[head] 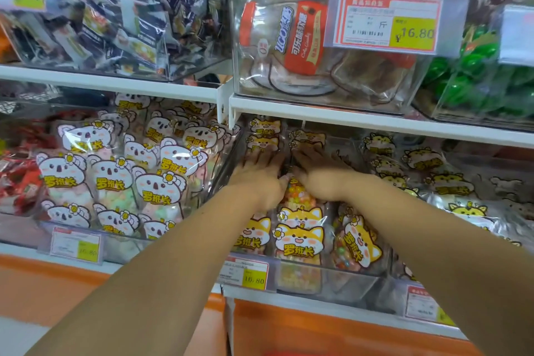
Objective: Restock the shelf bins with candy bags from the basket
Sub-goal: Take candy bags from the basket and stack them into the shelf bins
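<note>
Editor: Left forearm [161, 269] and right forearm [433, 225] fill the foreground. What are they reaching for?

Reporter: A person leans into a clear bin [346, 280] on the lower shelf. The left hand [257, 170] and right hand [320, 173] lie side by side, thumbs almost meeting, with fingers stretched flat on the candy bags [299, 237]. Neither hand grips anything. The fingertips are blurred, so I cannot say more.

Editor: Why flat palms?

Reporter: My reading is that they are pressing the stock down and back so the rows sit upright, faces outward, with room left for more. One bag of coloured beads shows between the wrists. The basket is out of view.

Editor: Any legible writing?

Reporter: Plenty. The bags under and below the hands carry a cartoon fox-like dog and yellow characters, 罗班长. A price tag [253, 276] on the bin front, below the left hand, reads 16.80. Left of the left hand, the koala bags [161, 182] bear the same three characters. Above the hands sits a cola candy bag [300, 37], printed "UCO", 可乐味软糖 and "Cola Candy". Its upper tag [387, 23] shows ¥16.80. Up and right of the right hand, the green sweets [476, 75] have no label I can read.
</note>
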Demonstrator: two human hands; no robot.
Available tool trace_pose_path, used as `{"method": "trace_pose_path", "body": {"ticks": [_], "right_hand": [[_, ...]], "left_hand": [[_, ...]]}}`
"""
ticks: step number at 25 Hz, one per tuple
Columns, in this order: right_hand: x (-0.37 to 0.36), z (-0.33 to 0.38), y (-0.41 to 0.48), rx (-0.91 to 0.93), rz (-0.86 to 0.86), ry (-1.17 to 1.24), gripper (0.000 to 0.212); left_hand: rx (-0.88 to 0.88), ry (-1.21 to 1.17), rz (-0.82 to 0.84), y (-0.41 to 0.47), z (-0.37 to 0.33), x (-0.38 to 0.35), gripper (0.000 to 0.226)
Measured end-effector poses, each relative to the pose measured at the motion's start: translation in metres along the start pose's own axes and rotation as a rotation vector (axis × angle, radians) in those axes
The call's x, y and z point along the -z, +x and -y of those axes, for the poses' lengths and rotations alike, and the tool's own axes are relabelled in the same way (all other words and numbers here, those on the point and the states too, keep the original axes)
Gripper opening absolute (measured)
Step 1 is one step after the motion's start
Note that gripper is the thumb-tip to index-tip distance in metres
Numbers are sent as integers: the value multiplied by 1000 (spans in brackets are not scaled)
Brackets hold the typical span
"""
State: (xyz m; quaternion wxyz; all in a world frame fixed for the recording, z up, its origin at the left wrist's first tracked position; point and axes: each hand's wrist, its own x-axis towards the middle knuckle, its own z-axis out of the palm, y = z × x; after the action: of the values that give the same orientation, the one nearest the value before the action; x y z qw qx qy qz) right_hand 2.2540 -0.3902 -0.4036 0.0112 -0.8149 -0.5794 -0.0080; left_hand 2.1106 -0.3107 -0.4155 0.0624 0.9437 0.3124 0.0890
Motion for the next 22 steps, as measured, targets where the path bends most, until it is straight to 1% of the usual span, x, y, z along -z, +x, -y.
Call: {"method": "trace_pose_path", "body": {"ticks": [2,3,6,9,11,13,14,16,17,18,22], "right_hand": [[2,-5,8,-22,-122,65,47],[2,-6,10,-46,-128,58,47],[-1,-6,11,-88,-11,-32,56],[-1,-3,7,-85,15,-33,58],[0,0,7,-77,-66,-23,56],[0,1,8,-90,-157,-31,55],[-1,2,10,-102,-165,-37,56],[-2,0,12,-112,-123,-41,56],[-3,-1,13,-112,-96,-41,56],[-3,-3,13,-115,-73,-39,57],[-4,0,11,-110,-10,-11,55]], "left_hand": [[-19,-8,-143,6,1,2,62],[-22,-16,-175,12,2,3,62],[-15,-31,-113,28,6,2,59],[11,-34,-59,29,7,-7,52],[33,-46,-136,32,8,-7,46],[28,-24,-241,43,8,-3,45],[13,-5,-239,50,9,-4,49],[-3,30,-146,60,10,-8,64],[9,4,-122,64,13,-12,72],[26,-13,-110,67,15,-16,74],[26,-32,-71,62,15,-16,69]]}}
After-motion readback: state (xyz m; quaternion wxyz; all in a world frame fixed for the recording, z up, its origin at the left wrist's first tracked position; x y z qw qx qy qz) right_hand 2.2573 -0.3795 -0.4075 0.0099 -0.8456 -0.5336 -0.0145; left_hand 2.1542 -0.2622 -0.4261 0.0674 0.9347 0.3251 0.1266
